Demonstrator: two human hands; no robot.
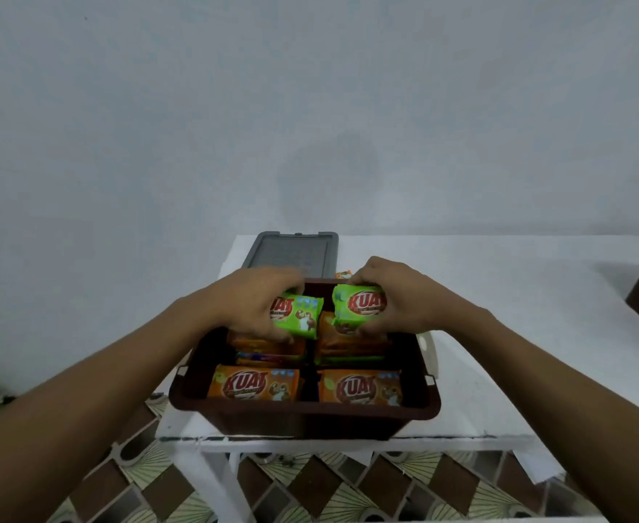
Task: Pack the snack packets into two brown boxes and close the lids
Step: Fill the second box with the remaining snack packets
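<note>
Now each hand's grip holds a green packet point(301, 314) above the brown box point(303, 411).

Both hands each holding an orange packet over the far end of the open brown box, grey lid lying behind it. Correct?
Not quite: the packets in the left hand and right hand are green, not orange. The head view shows a green packet in the left and another green packet in the right. The orange packets lie inside the open brown box; the grey lid lies behind it.
</note>
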